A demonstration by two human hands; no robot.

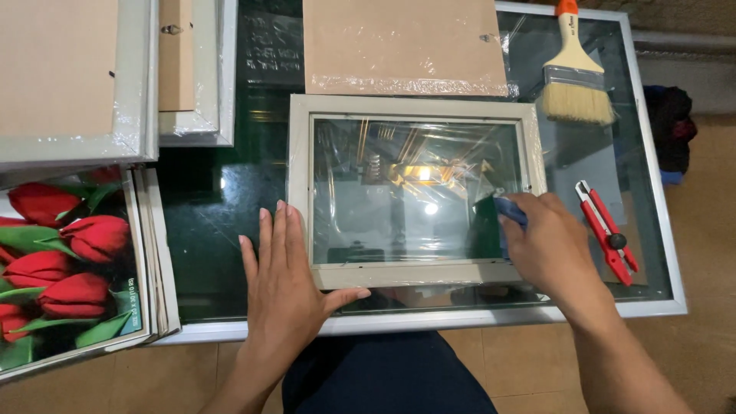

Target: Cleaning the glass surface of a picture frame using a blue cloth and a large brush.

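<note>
A: Head view: what shows?
B: A picture frame [418, 192] lies on the glass table [652, 230]. The left hand [287, 280] presses flat, fingers together, at its corner; the right hand [548, 241] grips something blue [510, 208], perhaps a cloth, on the glass. Wiping looks underway, unfinished.

I see a shiny clear plastic film wrap [418, 192] covering the pale grey picture frame [299, 184] at the table's middle. Behind it lies a brown backing board in crinkled clear film [402, 46]. At far left, stacked grey frames [130, 115] wear the same film. A dark panel with pale lettering [268, 50] lies under the glass between them.
</note>
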